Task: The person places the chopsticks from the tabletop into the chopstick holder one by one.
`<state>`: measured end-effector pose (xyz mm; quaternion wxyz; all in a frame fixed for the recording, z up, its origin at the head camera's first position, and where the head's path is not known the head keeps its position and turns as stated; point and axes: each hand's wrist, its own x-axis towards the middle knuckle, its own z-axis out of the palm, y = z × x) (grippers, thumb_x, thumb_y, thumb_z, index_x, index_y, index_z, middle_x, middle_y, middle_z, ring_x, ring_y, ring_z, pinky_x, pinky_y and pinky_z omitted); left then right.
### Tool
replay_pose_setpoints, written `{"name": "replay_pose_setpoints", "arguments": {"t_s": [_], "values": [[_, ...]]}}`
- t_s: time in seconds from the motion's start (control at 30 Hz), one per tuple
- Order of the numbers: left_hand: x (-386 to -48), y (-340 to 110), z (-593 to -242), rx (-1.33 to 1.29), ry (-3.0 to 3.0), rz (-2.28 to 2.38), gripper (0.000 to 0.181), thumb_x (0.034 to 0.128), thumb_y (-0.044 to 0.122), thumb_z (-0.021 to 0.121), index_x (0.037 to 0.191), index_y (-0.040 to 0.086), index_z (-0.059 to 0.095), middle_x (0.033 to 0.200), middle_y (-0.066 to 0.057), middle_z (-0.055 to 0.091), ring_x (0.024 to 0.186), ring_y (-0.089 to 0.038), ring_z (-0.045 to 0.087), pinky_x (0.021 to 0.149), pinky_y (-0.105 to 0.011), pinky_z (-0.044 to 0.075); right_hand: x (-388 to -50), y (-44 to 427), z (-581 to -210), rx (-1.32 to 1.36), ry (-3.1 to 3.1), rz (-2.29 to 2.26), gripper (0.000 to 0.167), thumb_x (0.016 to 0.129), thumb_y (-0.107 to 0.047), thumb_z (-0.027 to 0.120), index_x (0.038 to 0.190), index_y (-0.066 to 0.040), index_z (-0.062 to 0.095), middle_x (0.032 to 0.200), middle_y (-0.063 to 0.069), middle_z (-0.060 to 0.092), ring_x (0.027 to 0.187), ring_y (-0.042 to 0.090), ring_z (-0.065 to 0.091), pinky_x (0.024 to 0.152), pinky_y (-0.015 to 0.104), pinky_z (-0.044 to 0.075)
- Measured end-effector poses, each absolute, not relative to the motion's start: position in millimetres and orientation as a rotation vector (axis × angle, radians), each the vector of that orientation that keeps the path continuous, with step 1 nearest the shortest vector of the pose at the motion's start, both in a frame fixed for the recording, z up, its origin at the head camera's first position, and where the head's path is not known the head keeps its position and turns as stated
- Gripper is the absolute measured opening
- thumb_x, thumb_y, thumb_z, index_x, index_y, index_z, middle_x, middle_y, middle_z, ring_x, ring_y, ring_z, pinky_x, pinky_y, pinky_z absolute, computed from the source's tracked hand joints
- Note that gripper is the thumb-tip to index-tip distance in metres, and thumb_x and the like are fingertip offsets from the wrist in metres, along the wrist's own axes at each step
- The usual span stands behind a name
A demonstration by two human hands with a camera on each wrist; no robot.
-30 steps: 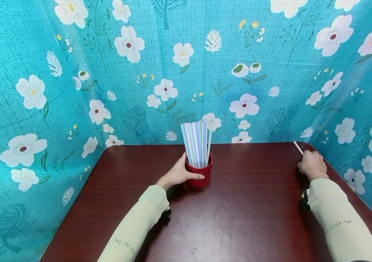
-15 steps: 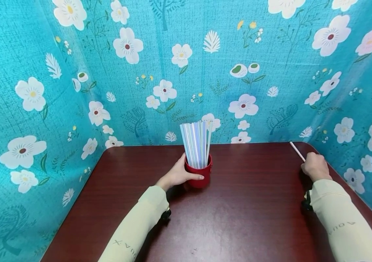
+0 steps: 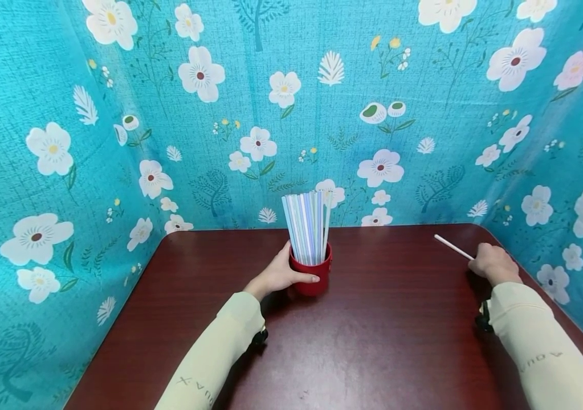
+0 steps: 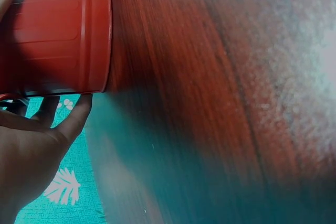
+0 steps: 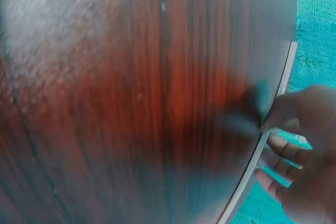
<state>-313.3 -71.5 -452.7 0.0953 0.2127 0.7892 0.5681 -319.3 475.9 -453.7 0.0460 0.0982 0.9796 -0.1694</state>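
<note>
A red bucket-shaped cup [image 3: 317,283] stands upright on the table, filled with a bundle of blue, white and pale green straws [image 3: 305,228]. My left hand [image 3: 277,275] grips the cup from its left side, thumb across the front; the left wrist view shows the fingers beside the cup's wall [image 4: 58,35]. Far off at the table's right, my right hand [image 3: 494,264] pinches a single white straw [image 3: 453,247] that points up and left from the fingers. In the right wrist view this straw [image 5: 286,69] runs low along the tabletop, between thumb and fingers.
The dark red-brown wooden table [image 3: 373,341] has rounded far corners. A turquoise flowered cloth [image 3: 342,142] hangs behind it and along both sides. The right hand is close to the table's right edge.
The straw in my right hand has swung leftward, from steeply upright in view to a flatter slant, with more of it showing. My left hand and the cup have stayed put.
</note>
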Motion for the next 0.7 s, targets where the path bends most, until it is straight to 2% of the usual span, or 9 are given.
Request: {"name": "replay_pose_setpoints", "arguments": {"t_s": [0.13,0.3,0.43,0.7], "values": [[-313.7,-71.4,-453.7,0.643,2.331,1.693,0.099,0.0758,0.030,0.092,0.152,0.036,0.030,0.145,0.008,0.050,0.131,-0.019,0.049,0.098,-0.045,0.055,-324.9,468.8,-455.5,0.197,3.051,-0.485,0.046,0.084,-0.020,0.076,0.105,0.013,0.051,0.093,0.034,0.055,0.085,0.046,0.053,0.068,0.060,0.049],[-314.4,-70.5,-454.5,0.649,2.321,1.702,0.098,0.0761,0.030,0.092,0.152,0.036,0.030,0.144,0.008,0.050,0.131,-0.019,0.050,0.098,-0.046,0.055,-331.2,458.0,-456.2,0.132,3.057,-0.500,0.039,0.088,-0.022,0.073,0.099,0.011,0.055,0.083,0.025,0.058,0.078,0.038,0.056,0.065,0.052,0.050],[-314.2,-70.2,-453.8,0.636,2.320,1.699,0.096,0.0760,0.029,0.092,0.151,0.037,0.031,0.143,0.009,0.051,0.130,-0.018,0.050,0.098,-0.045,0.055,-334.9,446.5,-455.4,0.127,3.037,-0.526,0.036,0.090,-0.023,0.073,0.098,0.009,0.057,0.081,0.022,0.058,0.075,0.035,0.055,0.062,0.046,0.050],[-314.1,-70.7,-453.0,0.623,2.327,1.693,0.097,0.0760,0.028,0.092,0.151,0.036,0.031,0.144,0.008,0.051,0.130,-0.018,0.049,0.097,-0.045,0.055,-341.1,417.1,-453.8,0.052,3.048,-0.539,0.030,0.091,-0.017,0.071,0.102,0.009,0.059,0.086,0.023,0.059,0.077,0.035,0.055,0.066,0.049,0.049]]}}
